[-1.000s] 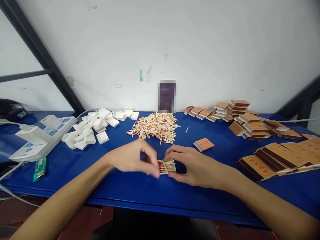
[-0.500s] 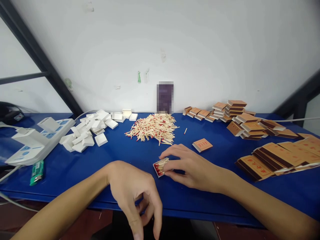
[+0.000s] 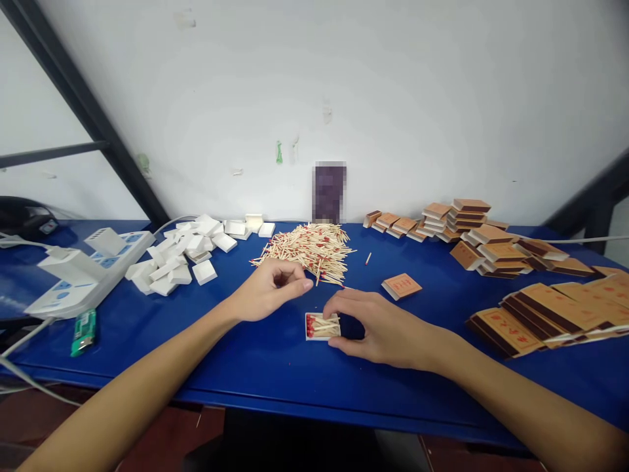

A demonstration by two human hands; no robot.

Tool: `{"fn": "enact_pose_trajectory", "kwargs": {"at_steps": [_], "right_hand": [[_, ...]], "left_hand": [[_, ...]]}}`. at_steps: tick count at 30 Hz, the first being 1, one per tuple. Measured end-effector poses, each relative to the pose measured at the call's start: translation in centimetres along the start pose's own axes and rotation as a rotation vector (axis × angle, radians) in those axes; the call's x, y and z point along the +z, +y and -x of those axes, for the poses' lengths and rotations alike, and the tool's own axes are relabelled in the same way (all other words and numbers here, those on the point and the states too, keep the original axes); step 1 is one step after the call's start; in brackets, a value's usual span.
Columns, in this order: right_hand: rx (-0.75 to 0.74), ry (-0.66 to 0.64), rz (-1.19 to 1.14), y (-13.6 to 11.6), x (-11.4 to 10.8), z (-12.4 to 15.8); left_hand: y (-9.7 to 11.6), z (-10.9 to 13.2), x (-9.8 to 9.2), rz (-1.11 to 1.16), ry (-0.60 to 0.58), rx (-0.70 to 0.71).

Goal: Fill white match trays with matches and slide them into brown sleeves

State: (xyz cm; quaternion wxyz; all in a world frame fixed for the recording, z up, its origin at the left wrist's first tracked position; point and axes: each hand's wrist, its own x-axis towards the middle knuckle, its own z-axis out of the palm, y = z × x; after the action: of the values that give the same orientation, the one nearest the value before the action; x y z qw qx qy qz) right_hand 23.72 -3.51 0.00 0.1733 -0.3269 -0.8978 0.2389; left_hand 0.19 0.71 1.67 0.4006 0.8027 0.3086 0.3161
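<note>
A small white matchbox tray (image 3: 314, 339) lies on the blue table, partly filled with red-headed matches. My right hand (image 3: 378, 328) grips its right end, thumb on the near edge and fingers at the far edge; the tray's right end is partly covered. To the left, my left hand (image 3: 268, 288) hovers by the near side of a large heap of loose matches (image 3: 314, 252). Its fingers are loosely curled and the thumb points right, with nothing visible between them. One closed orange matchbox (image 3: 401, 286) sits beyond my right hand.
White empty trays (image 3: 189, 252) are heaped at the left, by a power strip (image 3: 98, 275) with plugs and a green packet (image 3: 84, 332). Stacked matchboxes (image 3: 466, 216) and flattish orange sleeves (image 3: 521, 328) occupy the right. A single match (image 3: 368, 258) lies apart from the heap.
My left hand has risen from the table's front edge toward the match heap. The tray in my right hand has turned from slanted to nearly straight. The view has shifted slightly.
</note>
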Motion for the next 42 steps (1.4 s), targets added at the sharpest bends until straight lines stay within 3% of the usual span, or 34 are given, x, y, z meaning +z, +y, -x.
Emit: {"fn": "enact_pose_trajectory", "kwargs": {"at_steps": [2, 7, 10, 21, 34, 42], "right_hand": [[0.033, 0.004, 0.011, 0.0, 0.1, -0.1], [0.061, 0.004, 0.039, -0.1, 0.2, -0.1], [0.031, 0.016, 0.015, -0.2, 0.0, -0.1], [-0.024, 0.158, -0.026, 0.8, 0.6, -0.6], [0.049, 0.176, -0.028, 0.2, 1.3, -1.0], [0.017, 0.220, -0.021, 0.5, 1.4, -0.9]], "left_hand": [[-0.6, 0.0, -0.1, -0.157, 0.007, 0.031], [-1.0, 0.2, 0.1, -0.491, -0.273, 0.129], [-1.2, 0.3, 0.4, -0.554, -0.330, 0.135], [-0.7, 0.2, 0.5, -0.545, -0.340, 0.114], [0.0, 0.2, 0.6, -0.471, -0.386, 0.082], [-0.4, 0.2, 0.8, -0.413, -0.312, 0.099]]}}
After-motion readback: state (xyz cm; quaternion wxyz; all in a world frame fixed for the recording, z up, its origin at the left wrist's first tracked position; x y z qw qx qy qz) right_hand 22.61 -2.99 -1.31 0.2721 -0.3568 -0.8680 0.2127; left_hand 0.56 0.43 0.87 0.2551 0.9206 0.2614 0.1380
